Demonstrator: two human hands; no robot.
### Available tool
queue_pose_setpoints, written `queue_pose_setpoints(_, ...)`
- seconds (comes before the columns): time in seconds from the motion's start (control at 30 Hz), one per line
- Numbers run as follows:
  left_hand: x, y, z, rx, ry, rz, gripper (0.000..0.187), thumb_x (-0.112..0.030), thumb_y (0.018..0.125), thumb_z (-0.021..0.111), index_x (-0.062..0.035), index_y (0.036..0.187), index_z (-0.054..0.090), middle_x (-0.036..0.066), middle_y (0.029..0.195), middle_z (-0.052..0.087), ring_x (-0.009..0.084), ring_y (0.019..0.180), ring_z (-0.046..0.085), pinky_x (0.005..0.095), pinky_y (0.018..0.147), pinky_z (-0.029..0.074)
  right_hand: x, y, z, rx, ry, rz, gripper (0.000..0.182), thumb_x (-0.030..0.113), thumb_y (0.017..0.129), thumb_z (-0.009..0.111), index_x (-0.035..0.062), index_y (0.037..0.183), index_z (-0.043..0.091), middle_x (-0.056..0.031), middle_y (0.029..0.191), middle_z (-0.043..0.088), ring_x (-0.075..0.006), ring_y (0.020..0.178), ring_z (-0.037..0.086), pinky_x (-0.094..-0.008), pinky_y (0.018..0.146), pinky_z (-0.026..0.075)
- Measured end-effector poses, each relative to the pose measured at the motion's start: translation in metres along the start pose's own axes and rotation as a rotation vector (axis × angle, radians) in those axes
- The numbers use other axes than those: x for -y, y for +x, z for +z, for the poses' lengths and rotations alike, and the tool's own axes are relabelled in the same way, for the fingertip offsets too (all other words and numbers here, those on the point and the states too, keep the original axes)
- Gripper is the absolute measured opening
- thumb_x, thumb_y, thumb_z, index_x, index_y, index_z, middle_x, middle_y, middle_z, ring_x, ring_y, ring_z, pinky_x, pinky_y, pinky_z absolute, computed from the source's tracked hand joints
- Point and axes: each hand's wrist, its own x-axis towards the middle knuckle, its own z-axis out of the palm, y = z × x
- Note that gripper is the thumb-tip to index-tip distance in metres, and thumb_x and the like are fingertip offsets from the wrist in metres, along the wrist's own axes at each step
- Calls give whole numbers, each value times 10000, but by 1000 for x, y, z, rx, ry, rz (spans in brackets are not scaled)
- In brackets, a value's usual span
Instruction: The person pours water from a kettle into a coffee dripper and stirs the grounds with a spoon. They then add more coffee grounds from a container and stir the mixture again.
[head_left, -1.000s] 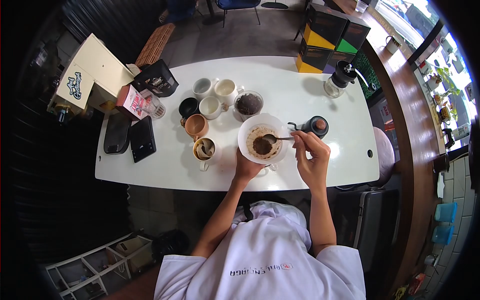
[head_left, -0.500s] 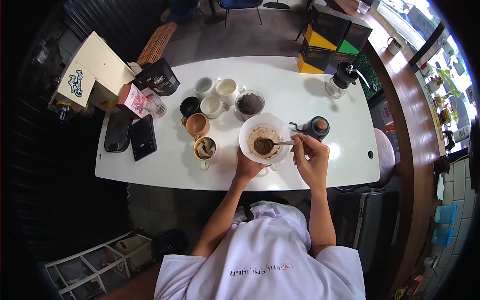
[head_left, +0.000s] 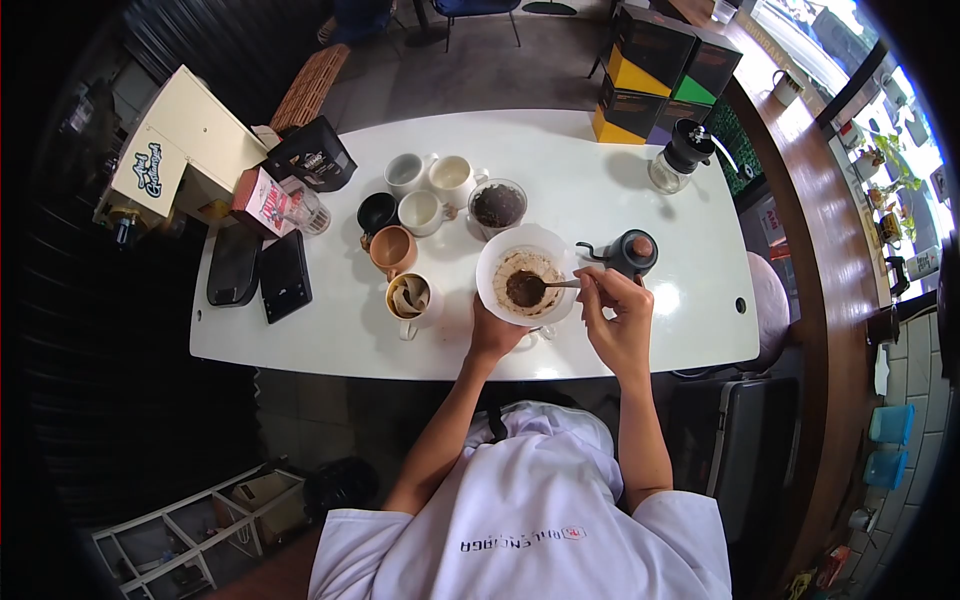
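My left hand is closed around the side of a white coffee dripper, near the table's front edge. Dark coffee grounds lie at the bottom of the dripper, and brown residue marks its inner wall. Between the fingertips of my right hand is the handle of a metal spoon; its bowl is down in the grounds, mostly hidden. Just beyond the dripper stands a glass with dark contents. A black gooseneck kettle sits behind my right hand.
Several cups, including a brown one, cluster left of the dripper. A cup holds a crumpled paper filter. Farther left are a black scale-like slab and a coffee bag. A hand grinder and stacked boxes stand at back right.
The spoon has shifted slightly left and its bowl sits lower in the grounds. My right hand has moved a little left with it. The left hand keeps its hold on the dripper.
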Motion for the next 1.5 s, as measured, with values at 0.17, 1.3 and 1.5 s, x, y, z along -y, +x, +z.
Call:
queue_pose_setpoints(0.17,-1,2,1,-3,-48,-7,634,-63,616,909,-15,1182,629,119,1122,707,234,1032,688,379,929,544,7,0,1,-115,87,48,122,-44,885,654,-47,986,721,-92,688,618,-110,565,559,-263,558,447)
queue_pose_setpoints(1.3,-8,4,2,-27,-46,38,612,-77,617,916,-5,1158,641,110,1082,722,221,1000,703,361,899,559,11,-2,5,-113,-74,-110,123,-49,920,613,-60,999,707,-60,682,580,-89,599,590,-230,543,445)
queue_pose_setpoints(1.5,-8,4,3,-33,-83,18,598,-72,618,911,-4,1148,644,111,1072,724,214,989,707,359,893,564,10,-5,8,-19,-14,-51,135,-65,868,658,-48,990,713,-119,721,641,-138,573,598,-273,555,461)
